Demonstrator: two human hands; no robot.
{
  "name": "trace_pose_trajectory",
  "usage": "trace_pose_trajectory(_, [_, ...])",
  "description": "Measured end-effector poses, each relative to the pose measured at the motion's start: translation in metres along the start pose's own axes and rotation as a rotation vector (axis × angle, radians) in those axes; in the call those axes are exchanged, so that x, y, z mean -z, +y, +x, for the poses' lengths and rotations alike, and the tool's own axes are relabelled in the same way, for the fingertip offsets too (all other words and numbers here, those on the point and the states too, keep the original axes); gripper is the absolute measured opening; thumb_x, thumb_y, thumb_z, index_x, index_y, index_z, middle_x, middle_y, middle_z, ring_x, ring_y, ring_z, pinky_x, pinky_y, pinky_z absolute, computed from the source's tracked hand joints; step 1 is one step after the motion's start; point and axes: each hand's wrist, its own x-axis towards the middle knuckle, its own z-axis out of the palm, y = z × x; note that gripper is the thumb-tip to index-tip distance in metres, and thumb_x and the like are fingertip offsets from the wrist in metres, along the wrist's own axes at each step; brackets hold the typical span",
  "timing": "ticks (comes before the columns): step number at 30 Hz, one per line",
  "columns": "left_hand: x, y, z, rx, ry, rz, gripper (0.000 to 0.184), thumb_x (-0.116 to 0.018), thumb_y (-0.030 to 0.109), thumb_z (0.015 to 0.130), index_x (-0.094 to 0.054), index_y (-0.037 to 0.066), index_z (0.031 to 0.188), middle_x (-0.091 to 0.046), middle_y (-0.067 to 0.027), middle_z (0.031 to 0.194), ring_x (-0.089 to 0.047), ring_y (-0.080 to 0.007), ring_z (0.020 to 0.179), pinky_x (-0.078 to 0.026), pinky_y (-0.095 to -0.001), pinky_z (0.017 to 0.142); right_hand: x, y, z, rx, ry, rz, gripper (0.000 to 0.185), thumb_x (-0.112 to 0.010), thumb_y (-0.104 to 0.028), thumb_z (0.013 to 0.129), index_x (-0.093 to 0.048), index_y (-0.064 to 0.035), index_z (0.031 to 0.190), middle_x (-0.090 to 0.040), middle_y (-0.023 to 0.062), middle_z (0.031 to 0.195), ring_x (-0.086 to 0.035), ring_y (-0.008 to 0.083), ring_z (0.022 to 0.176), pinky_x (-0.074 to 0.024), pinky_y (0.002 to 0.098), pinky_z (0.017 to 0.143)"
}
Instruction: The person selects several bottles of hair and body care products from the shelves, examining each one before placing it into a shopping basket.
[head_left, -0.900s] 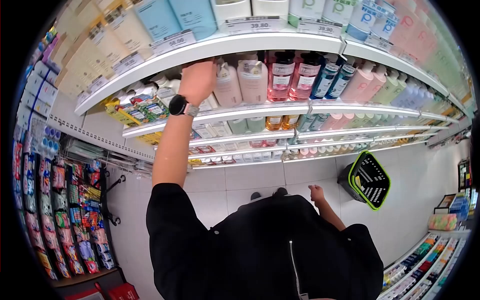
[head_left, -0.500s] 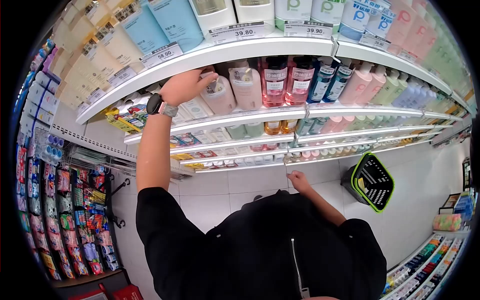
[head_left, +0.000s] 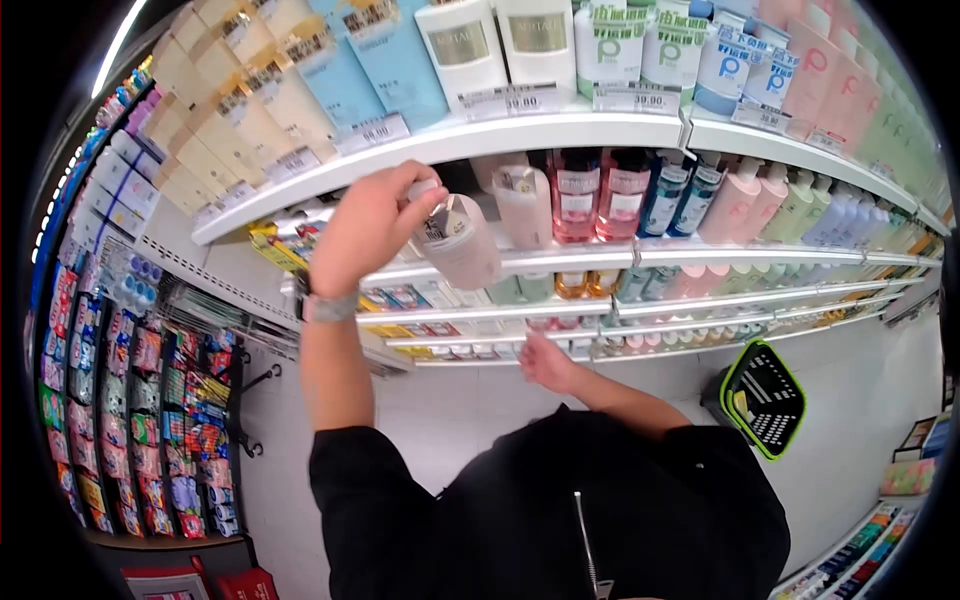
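My left hand [head_left: 375,225], with a watch on its wrist, grips the top of a pale pink pump bottle [head_left: 465,245] that has a clear tag round its neck. The bottle hangs tilted in front of the shelf edge. A similar pink bottle [head_left: 522,208] stands on the shelf just right of it, next to pink-red bottles [head_left: 575,195] with black caps. Lower down, my right hand [head_left: 548,362] is held in front of the lower shelves, its fingers loosely bent and apart, with nothing in them.
Blue and white bottles with price tags [head_left: 525,101] line the upper shelf [head_left: 560,133]. A black basket with a green rim [head_left: 797,425] stands on the floor at right. Hanging packets [head_left: 148,350] and metal hooks [head_left: 262,375] are at left.
My left hand has drawn the pink pump bottle off the shelf, toward me and down. My right hand has moved left and opened somewhat. The view has shifted slightly.
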Motion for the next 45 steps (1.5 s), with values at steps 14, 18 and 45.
trace_pose_trajectory(14, [-0.131, -0.131, -0.039, 0.492, -0.503, -0.879, 0.026, -0.059, 0.031, 0.099, -0.067, 0.006, 0.096, -0.066, 0.0039, 0.078, -0.059, -0.0037, 0.065, -0.052, -0.0219, 0.057, -0.125, -0.016, -0.053, -0.012, -0.376, 0.280, 0.072, -0.033, -0.067, 0.096, -0.041, -0.0171, 0.147, -0.052, 0.0155, 0.138, -0.056, 0.0455, 0.116, -0.0509, 0.0619, 0.084])
trace_pose_trajectory(18, [-0.138, -0.122, -0.038, 0.390, -0.542, -0.904, 0.031, -0.060, 0.035, 0.098, -0.068, 0.007, 0.089, -0.061, 0.0039, 0.072, -0.055, -0.0049, 0.062, -0.051, -0.0229, 0.055, -0.129, -0.002, -0.060, 0.084, -0.269, 0.264, 0.068, -0.037, -0.062, 0.096, -0.044, -0.0128, 0.144, -0.056, 0.0150, 0.133, -0.061, 0.0421, 0.109, -0.0530, 0.0593, 0.078])
trace_pose_trajectory(45, [-0.396, 0.261, -0.007, -0.227, -0.957, -0.334, 0.028, -0.067, 0.029, 0.078, -0.068, 0.002, 0.086, -0.069, -0.0183, 0.071, -0.068, -0.0287, 0.066, -0.054, -0.0359, 0.067, 0.093, 0.052, -0.336, 0.645, 0.457, 0.891, 0.056, -0.053, -0.051, 0.082, -0.058, -0.0161, 0.125, -0.057, 0.0113, 0.129, -0.054, 0.0329, 0.114, -0.0443, 0.0544, 0.095])
